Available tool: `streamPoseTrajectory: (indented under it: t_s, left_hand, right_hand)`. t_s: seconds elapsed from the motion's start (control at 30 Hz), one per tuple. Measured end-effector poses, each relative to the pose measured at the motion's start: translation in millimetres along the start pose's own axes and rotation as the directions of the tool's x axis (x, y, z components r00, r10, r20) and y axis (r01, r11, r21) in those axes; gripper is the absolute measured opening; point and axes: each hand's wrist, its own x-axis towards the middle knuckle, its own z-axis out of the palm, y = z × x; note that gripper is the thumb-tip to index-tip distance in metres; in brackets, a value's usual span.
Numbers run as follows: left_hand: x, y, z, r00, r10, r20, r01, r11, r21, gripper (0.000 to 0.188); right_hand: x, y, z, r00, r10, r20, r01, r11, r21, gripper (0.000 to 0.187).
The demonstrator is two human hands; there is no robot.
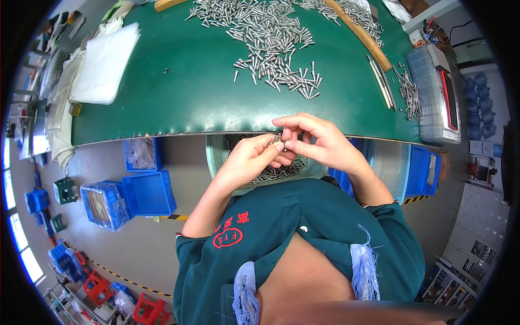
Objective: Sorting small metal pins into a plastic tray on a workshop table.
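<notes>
1. The left hand point(250, 156) and the right hand point(319, 142) meet just in front of the near edge of the green desk point(179, 92), above the person's lap.
2. Both hands have their fingertips pinched shut on a small bunch of metal pins point(279, 141), held between thumbs and forefingers (the exact count is too small to tell).
3. Under the hands sits a round metal bowl point(216, 149) with more pins in it, tucked below the desk's near edge.
4. A large loose heap of pins point(271, 40) is spread over the far middle of the desk.
5. A stack of white sheets point(105, 62) lies at the desk's left edge.
6. A wooden stick point(360, 32) slants near the far right corner, and a clear plastic box point(433, 92) stands at the right edge.
7. Blue crates point(147, 192) stand on the floor, left of the person.
</notes>
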Motion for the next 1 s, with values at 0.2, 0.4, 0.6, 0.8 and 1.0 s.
streamPoseTrajectory:
  t_s: [0.2,0.4,0.6,0.8,1.0]
  left_hand:
    - [1,2,-3,0.999,-0.017,0.034,0.017,1.0,0.002,0.028]
    - [2,8,-5,0.996,-0.037,0.076,0.028,0.993,0.117,0.027]
    - [0,17,-8,0.994,-0.019,0.111,0.008,0.995,0.094,0.022]
    - [0,20,-6,0.983,0.059,0.173,-0.047,0.996,-0.072,0.018]
    - [-5,15,-17,0.993,0.105,0.054,-0.101,0.993,-0.067,0.02]
  right_hand:
    - [3,1,-1,0.998,-0.04,0.04,0.042,0.997,-0.059,0.034]
    - [5,6,1,0.999,-0.048,0.016,0.048,0.997,-0.052,0.021]
    - [6,7,4,0.979,0.203,-0.02,-0.189,0.94,0.284,0.013]
    - [5,27,13,0.933,0.308,0.187,-0.28,0.292,0.915,0.021]
    - [5,34,12,0.912,0.268,0.31,-0.313,-0.034,0.949,0.02]
